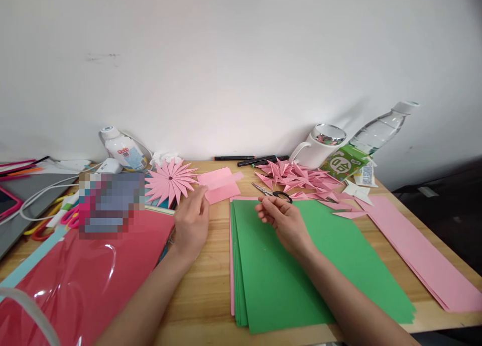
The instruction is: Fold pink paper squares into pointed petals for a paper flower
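My left hand (192, 220) is curled, its fingers pressed together beside the left edge of some small pink paper pieces (224, 193). A paler pink strip (229, 179) lies across them, its left end close to my fingertips; whether I grip it is hidden. Over the stack of green paper (316, 280), my right hand (284, 220) has its fingers bent inward and thumb closed, with nothing visible in them. Black-handled scissors (280, 196) lie just behind it. Left of the pieces stands a pink pleated paper rosette (171, 181).
Folded pink paper points (301, 178) are heaped before a white mug (320, 145), a green box (344, 162) and a water bottle (380, 130). Black markers (259, 161) lie along the wall. Pink strips (422, 255) lie right; a red plastic-wrapped pack (94, 280) lies left.
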